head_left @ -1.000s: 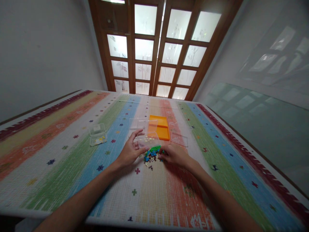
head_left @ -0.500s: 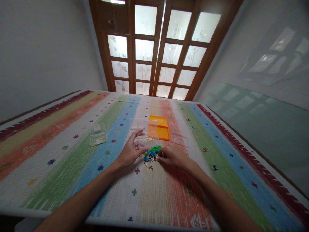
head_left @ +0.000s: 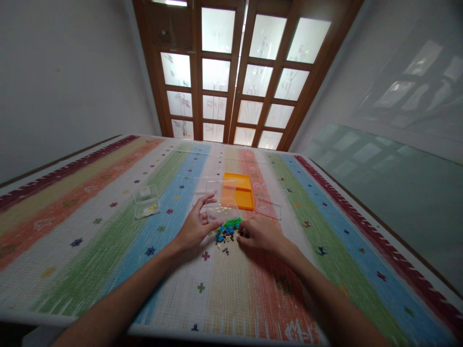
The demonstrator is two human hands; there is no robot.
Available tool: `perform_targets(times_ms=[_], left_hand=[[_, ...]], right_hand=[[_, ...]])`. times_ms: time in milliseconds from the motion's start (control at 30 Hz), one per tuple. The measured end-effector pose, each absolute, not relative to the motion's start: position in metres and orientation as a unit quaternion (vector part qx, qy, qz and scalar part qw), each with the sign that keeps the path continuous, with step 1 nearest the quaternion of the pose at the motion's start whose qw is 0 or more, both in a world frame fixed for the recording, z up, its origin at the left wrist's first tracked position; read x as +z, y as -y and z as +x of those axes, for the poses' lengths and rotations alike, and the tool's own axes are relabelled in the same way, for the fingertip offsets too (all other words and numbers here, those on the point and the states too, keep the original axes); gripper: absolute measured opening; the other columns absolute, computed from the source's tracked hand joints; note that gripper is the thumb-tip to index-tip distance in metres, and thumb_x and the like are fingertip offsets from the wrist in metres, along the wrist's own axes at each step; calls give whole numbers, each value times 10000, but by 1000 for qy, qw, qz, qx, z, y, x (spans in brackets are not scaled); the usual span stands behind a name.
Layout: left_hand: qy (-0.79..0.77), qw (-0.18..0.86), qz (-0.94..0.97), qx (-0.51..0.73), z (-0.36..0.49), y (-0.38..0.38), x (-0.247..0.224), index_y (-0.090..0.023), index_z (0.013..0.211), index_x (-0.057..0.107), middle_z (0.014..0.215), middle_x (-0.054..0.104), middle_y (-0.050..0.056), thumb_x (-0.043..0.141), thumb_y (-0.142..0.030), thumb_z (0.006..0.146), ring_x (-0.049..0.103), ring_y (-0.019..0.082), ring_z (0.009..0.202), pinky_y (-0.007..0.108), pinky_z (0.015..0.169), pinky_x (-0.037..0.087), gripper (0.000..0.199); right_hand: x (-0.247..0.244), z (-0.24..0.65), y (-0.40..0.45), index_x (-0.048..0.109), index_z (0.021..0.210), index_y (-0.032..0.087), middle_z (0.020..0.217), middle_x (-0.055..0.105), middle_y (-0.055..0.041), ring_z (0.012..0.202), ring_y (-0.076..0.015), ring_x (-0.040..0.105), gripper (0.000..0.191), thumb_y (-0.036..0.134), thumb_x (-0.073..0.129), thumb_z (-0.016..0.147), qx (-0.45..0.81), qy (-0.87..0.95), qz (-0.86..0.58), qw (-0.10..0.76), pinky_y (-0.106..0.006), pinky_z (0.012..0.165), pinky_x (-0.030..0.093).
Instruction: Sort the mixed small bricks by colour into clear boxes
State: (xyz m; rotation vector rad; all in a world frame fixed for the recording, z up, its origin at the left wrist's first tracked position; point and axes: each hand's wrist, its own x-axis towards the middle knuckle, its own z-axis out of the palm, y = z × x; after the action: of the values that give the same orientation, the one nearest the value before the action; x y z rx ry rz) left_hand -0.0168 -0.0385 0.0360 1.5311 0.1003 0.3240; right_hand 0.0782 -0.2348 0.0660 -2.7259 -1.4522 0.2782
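Note:
A pile of small toy building bricks (head_left: 225,232), mostly blue and green with cream and dark brown ones, lies on the striped cloth. My left hand (head_left: 197,225) rests at the pile's left side, fingers apart, beside a clear plastic box (head_left: 231,206) with small cream pieces in it. At the pile's right edge is my right hand (head_left: 259,233), its fingers bent inward and pinched together low over the cloth. Whatever lies between those fingertips is too small and hidden to make out.
Beyond the hands lies an open orange case (head_left: 243,198). To its right is a clear lid (head_left: 268,208). An open clear box (head_left: 147,208) with yellow pieces stands to the left. The striped tablecloth (head_left: 173,289) covers the table; wooden glazed doors (head_left: 231,96) stand behind.
My right hand has shifted very slightly at the pile's right edge, its fingers still curled. The left hand and the boxes look unmoved.

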Motion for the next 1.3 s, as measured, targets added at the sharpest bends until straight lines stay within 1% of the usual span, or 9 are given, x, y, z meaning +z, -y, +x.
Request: perform_targets(times_ms=[167, 367, 467, 700, 867, 1000, 1167, 1300], left_hand=[[-44, 707, 690, 147, -16, 38, 35, -263, 1364, 474, 1426, 491, 123, 818, -246, 686, 625, 78, 775, 293, 769, 570, 760], [-45, 704, 692, 151, -16, 39, 34, -269, 1357, 493, 1427, 492, 124, 821, -241, 694, 628, 89, 785, 306, 791, 565, 741], [-41, 704, 693, 151, -16, 39, 34, -267, 1355, 500, 1428, 494, 127, 822, -246, 695, 622, 87, 779, 309, 793, 567, 734], [-47, 706, 692, 144, -16, 39, 36, -268, 1358, 482, 1432, 490, 122, 819, -248, 694, 627, 84, 776, 304, 782, 572, 745], [-41, 706, 691, 147, -16, 38, 35, -257, 1357, 470, 1429, 487, 122, 822, -247, 694, 626, 77, 776, 288, 775, 565, 751], [-44, 706, 691, 148, -16, 37, 34, -262, 1351, 485, 1425, 490, 124, 823, -240, 690, 632, 89, 786, 297, 773, 568, 743], [-45, 710, 686, 151, -16, 38, 36, -277, 1343, 505, 1419, 497, 118, 825, -236, 693, 634, 95, 784, 304, 778, 575, 726], [-40, 715, 682, 149, -17, 40, 35, -282, 1343, 512, 1424, 491, 115, 822, -234, 705, 624, 91, 777, 312, 778, 581, 711]], right_hand=[[68, 77, 233, 779, 935, 184, 875, 757, -83, 772, -199, 661, 230, 246, 568, 869, 101, 466, -879, 13, -260, 611, 355], [64, 83, 237, 773, 941, 177, 869, 751, -93, 781, -208, 663, 221, 235, 569, 878, 95, 485, -869, 16, -267, 606, 346], [60, 84, 237, 763, 931, 175, 864, 746, -92, 765, -202, 654, 221, 218, 553, 877, 92, 496, -863, 20, -271, 597, 328], [54, 82, 234, 716, 945, 129, 839, 718, -102, 695, -183, 599, 208, 195, 534, 869, 69, 509, -858, 15, -279, 575, 252], [55, 82, 234, 698, 977, 122, 845, 703, -94, 692, -168, 564, 196, 188, 546, 872, 74, 507, -858, 19, -267, 578, 237], [56, 85, 237, 693, 959, 130, 840, 697, -84, 695, -163, 557, 164, 192, 579, 859, 76, 508, -857, 35, -260, 595, 252], [72, 90, 247, 679, 931, 142, 812, 669, -48, 713, -153, 552, 118, 212, 637, 846, 70, 524, -845, 84, -245, 619, 281], [93, 96, 252, 665, 899, 160, 703, 614, 10, 642, -121, 513, 79, 215, 640, 848, 56, 539, -832, 122, -240, 624, 283]])
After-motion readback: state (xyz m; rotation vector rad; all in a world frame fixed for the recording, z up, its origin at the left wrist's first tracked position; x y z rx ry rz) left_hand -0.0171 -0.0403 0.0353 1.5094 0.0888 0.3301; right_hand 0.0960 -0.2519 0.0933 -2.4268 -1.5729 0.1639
